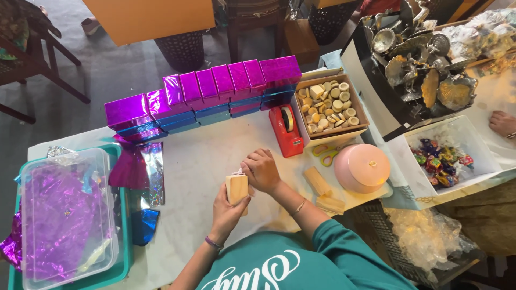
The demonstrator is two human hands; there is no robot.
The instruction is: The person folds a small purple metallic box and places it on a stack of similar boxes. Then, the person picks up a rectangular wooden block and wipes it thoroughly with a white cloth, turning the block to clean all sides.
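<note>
My left hand (226, 212) grips a small pale wooden block (236, 188) upright above the white table (199, 161). At the block's top, my right hand (262, 170) pinches a bit of clear wrap with closed fingers. Two more wooden blocks (322, 190) lie just right of my right forearm. A red tape dispenser (285, 130) stands beyond my right hand.
A row of shiny purple wrapped boxes (204, 94) lines the far side. A cardboard box of round pieces (329, 107), a pink round tin (362, 167), scissors (323, 154), a clear bin of purple foil (64, 215) and a tray of wrapped sweets (443, 156) surround me. Another person's hand (503, 123) is at right.
</note>
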